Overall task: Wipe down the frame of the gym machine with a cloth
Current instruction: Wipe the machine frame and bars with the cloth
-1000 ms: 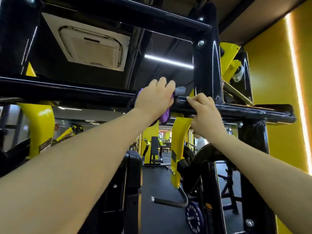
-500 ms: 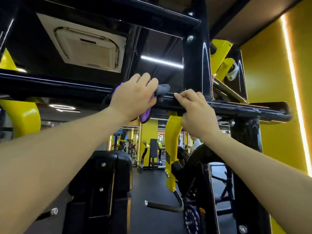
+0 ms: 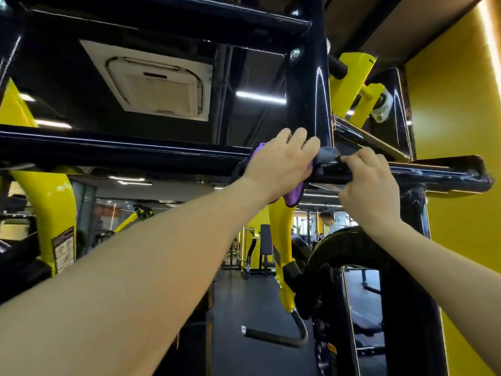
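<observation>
The left hand point(image 3: 279, 161) curls over the purple cloth point(image 3: 294, 196), pressing it on the black crossbar point(image 3: 122, 153) so it rubs the frame. At its 3 o'clock, the right hand point(image 3: 366, 180) grips the same bar, probably for balance overhead.

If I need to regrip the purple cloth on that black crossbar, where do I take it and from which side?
Probably best from below: the purple cloth is draped over the horizontal crossbar, its free tail hanging under the left hand. Pinch that tail, or wrap the fingers over the bar's top. The right hand and the upright post block the right side.
</observation>
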Motion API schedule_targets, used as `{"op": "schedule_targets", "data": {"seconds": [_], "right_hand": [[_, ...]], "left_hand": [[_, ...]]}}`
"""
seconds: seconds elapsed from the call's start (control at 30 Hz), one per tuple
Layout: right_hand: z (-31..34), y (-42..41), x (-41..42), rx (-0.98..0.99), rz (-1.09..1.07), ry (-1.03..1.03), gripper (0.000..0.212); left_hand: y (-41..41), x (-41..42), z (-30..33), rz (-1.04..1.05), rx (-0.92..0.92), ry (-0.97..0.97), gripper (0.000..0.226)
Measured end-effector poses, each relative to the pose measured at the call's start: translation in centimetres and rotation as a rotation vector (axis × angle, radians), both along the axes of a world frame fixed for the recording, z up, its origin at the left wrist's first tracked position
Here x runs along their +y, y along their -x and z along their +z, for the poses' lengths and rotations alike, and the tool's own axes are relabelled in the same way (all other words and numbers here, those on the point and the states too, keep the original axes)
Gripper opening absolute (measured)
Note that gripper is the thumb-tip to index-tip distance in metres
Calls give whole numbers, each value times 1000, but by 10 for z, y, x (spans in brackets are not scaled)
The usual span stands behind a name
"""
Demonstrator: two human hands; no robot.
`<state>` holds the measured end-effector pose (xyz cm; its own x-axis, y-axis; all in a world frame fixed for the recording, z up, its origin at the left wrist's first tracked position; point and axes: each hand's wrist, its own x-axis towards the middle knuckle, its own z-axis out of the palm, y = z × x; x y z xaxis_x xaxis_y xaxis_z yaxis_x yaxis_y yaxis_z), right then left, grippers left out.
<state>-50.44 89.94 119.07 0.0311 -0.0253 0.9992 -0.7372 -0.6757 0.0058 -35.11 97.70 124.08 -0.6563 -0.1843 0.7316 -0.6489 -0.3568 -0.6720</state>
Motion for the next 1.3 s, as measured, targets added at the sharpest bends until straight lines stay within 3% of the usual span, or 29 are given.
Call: {"op": "schedule_targets", "data": {"seconds": [0.13, 0.3, 0.43, 0.6, 0.77, 0.93, 1.1, 1.3], "right_hand": [[2, 2, 1, 14, 35, 14, 37], [-2, 8, -4, 73, 46, 45, 42], [3, 14, -8, 102, 83, 62, 41], [-1, 17, -9, 126, 88, 28, 48], [8, 38, -6, 223, 88, -71, 53], [4, 79, -19, 216, 40, -212, 60], [4, 96, -35, 316, 61, -177, 67], [9, 103, -52, 260, 223, -186, 64]], "left_hand": [[-41, 31, 1, -51, -40, -99, 36], [-54, 35, -8, -144, 94, -24, 33], [-32, 18, -14, -162, 78, 39, 31], [11, -12, -13, -140, 36, -105, 32], [-7, 14, -8, -180, -61, -306, 33], [-2, -2, -9, -163, -74, -252, 31], [52, -57, -13, -213, -109, -228, 31], [93, -77, -5, -259, 29, -230, 31]]}}
